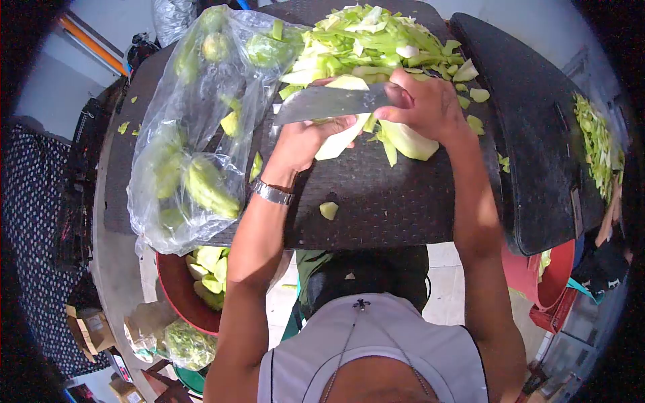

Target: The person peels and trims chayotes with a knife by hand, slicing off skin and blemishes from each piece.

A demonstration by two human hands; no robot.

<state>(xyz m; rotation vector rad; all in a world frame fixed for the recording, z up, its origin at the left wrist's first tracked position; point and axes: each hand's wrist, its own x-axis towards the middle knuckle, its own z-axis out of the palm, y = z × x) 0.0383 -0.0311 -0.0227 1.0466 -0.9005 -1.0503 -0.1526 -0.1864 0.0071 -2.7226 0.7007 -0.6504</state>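
Note:
My left hand (306, 141), with a metal watch on its wrist, is closed on a pale green vegetable piece (340, 138), thumb along its near side. My right hand (426, 104) grips a wide-bladed knife (329, 102) whose blade points left across the vegetable piece and partly hides it. Below my right hand a larger pale slice (408, 141) rests on the dark table (376, 208). A heap of cut green pieces (373, 40) lies just beyond both hands.
A clear plastic bag (195, 141) of whole green vegetables covers the table's left part. Below the edge stand a red tub (181, 295) with peeled pieces at left and another red tub (554, 275) at right. A second dark table (537, 148) adjoins at right, with green shreds (594, 138).

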